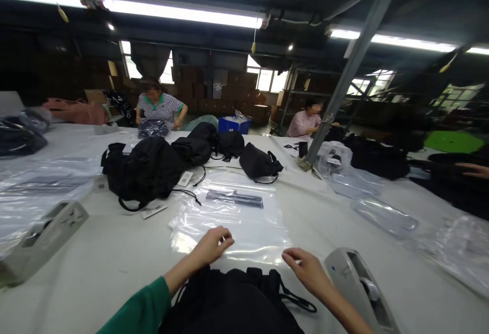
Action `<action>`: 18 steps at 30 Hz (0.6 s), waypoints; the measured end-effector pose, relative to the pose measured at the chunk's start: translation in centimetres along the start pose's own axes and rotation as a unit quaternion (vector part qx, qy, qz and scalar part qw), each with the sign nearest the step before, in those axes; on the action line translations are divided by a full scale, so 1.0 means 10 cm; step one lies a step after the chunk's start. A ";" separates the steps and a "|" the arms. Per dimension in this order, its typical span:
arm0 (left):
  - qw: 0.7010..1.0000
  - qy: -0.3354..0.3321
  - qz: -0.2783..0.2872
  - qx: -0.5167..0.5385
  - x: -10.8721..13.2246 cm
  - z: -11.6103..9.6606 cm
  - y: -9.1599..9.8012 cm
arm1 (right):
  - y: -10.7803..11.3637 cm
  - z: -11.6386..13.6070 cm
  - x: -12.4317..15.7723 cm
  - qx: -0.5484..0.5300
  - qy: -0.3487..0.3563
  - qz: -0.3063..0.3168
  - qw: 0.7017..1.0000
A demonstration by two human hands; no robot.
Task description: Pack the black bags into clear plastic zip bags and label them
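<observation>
A clear plastic bag (pixel 233 222) with a printed strip lies flat on the white table (pixel 110 257) in front of me. My left hand (pixel 209 246) pinches its near edge with the fingers curled together. My right hand (pixel 307 269) pinches the same edge further right. Between my forearms, close to me, lies a black bag (pixel 233 301) with a drawcord.
Tape dispensers stand at left (pixel 44 236) and right (pixel 359 285). Several black bags (pixel 148 168) with tags pile up mid-table. More clear bags (pixel 385 214) lie right and left. Two people sit at the far side. A metal post (pixel 344 77) rises from the table.
</observation>
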State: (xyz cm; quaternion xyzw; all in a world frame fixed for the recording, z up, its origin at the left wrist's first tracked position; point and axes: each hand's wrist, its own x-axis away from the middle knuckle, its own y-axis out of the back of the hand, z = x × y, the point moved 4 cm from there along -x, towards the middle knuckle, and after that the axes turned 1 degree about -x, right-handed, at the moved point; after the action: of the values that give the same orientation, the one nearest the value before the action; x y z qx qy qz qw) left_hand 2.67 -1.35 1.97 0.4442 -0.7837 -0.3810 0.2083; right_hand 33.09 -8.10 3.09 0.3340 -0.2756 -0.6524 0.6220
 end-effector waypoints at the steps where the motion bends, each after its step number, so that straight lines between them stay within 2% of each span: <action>1: 1.000 0.013 -0.022 -0.018 -0.12 0.11 0.10 | -0.09 0.05 -0.18 0.000 0.013 0.006 1.000; 4: 0.994 0.069 -0.047 -0.077 -0.39 0.45 0.24 | -0.43 0.15 -0.68 0.011 0.024 0.016 1.000; 7: 0.985 0.115 -0.036 -0.127 -0.51 0.73 0.19 | -0.77 0.14 -1.02 0.037 0.012 0.026 0.999; 9: 0.979 0.131 -0.030 -0.152 -0.56 0.84 0.15 | -0.92 0.10 -1.16 0.056 -0.005 0.034 0.998; 13: 0.976 0.133 0.003 -0.170 -0.68 0.91 0.13 | -1.01 0.02 -1.30 0.085 -0.019 0.056 0.995; 18: 0.981 0.089 0.069 -0.156 -0.76 0.79 -0.02 | -1.04 0.05 -1.28 0.093 0.015 0.091 0.991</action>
State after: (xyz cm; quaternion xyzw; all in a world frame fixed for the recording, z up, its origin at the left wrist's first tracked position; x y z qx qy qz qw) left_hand 1.43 8.31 -3.08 0.3833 -0.7217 -0.4424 0.3694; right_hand 26.21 5.44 -3.49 0.3732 -0.3550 -0.5598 0.6491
